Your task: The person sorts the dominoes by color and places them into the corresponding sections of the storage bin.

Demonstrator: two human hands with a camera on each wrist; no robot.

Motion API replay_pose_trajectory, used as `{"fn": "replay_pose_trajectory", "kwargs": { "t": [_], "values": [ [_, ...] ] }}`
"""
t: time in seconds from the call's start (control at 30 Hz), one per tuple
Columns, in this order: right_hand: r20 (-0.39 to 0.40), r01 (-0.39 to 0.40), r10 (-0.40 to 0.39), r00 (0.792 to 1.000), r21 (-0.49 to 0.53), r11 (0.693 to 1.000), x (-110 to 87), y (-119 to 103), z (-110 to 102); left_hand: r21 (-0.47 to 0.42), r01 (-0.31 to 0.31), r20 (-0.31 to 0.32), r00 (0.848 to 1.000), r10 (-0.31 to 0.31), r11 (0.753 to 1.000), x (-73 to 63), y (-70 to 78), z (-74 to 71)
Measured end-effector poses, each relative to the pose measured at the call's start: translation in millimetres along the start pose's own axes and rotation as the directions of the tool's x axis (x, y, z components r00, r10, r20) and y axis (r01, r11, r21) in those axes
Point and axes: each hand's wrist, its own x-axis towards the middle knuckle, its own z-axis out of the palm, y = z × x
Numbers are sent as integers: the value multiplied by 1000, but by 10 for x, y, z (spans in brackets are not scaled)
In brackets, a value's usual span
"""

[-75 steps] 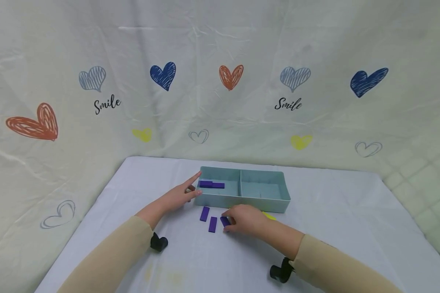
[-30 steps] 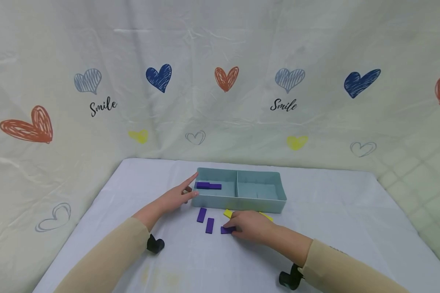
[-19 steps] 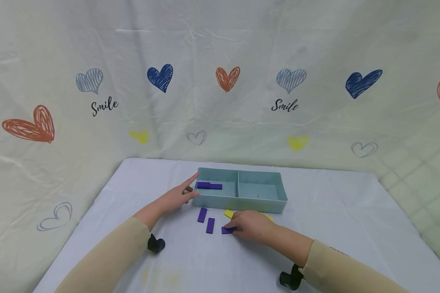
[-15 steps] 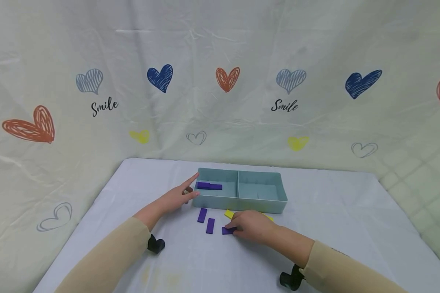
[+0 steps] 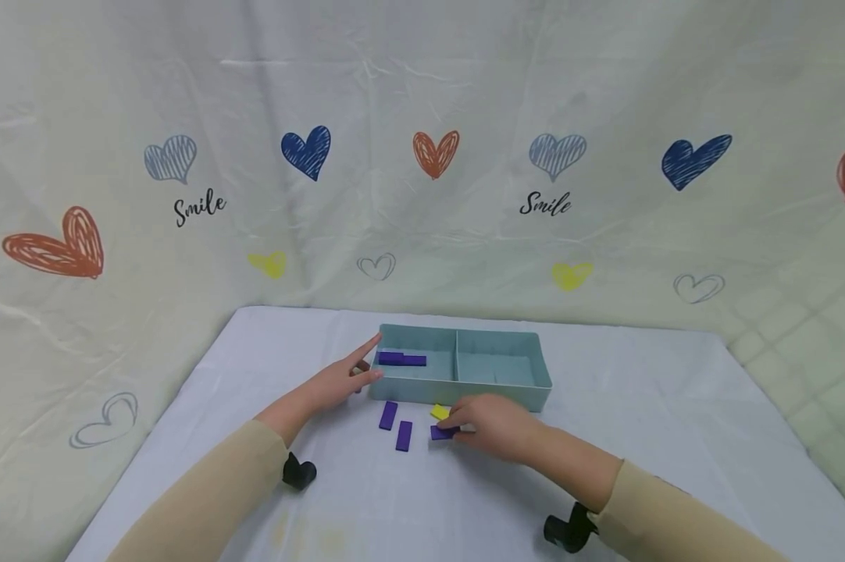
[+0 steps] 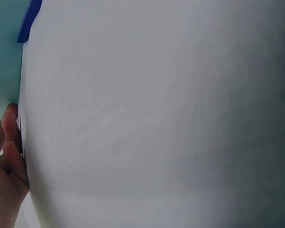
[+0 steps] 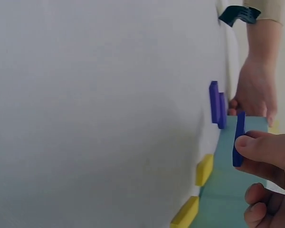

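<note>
A pale teal two-compartment box [image 5: 465,391] stands on the white table. My right hand [image 5: 496,425] pinches a purple rectangular block [image 7: 238,147] between thumb and fingers, in front of the box. My left hand [image 5: 333,384] touches the box's left end, index finger straight toward the far corner and thumb at the near one. Two more purple blocks, one [image 5: 388,415] nearer the box and another [image 5: 404,436] closer to me, lie left of the right hand. Inside the left compartment are a purple block [image 5: 390,358] and a second purple block [image 5: 415,361], end to end.
Beside the right fingertips lies a yellow block [image 5: 440,411]. The right wrist view also shows another yellow block [image 7: 185,213], hidden behind the hand in the head view. A sliver of purple [image 5: 357,390] shows under the left hand. Behind the table hangs a heart-printed sheet [image 5: 436,226].
The right hand turned the purple block sideways and moved it low near the table; since half a second ago, hand and block have risen slightly toward the box. The left hand stays at the box.
</note>
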Motion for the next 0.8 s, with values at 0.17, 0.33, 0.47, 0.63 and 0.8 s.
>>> {"fn": "replay_pose_trajectory", "kwargs": {
  "t": [0.17, 0.33, 0.47, 0.63, 0.8],
  "values": [
    [-10, -26, 26, 1000, 13, 1000, -12, -11, -110, -2, -3, -6, 1000, 3, 1000, -9, 5, 6],
    [-21, -20, 21, 1000, 52, 998, -21, -10, -223, 0, -1, -10, 1000, 1, 1000, -15, 9, 7],
    [-34, -5, 7, 999, 65, 998, -18, -4, -328, 6, -1, -13, 1000, 1, 1000, -21, 6, -1],
    [-49, -41, 45, 998, 79, 996, -23, 0, -459, 3, -8, -10, 1000, 8, 1000, -12, 17, -14],
    [-76, -52, 58, 995, 73, 996, -9, 31, -539, 6, -9, -1, 1000, 9, 1000, -1, 10, -12]
  ]
}}
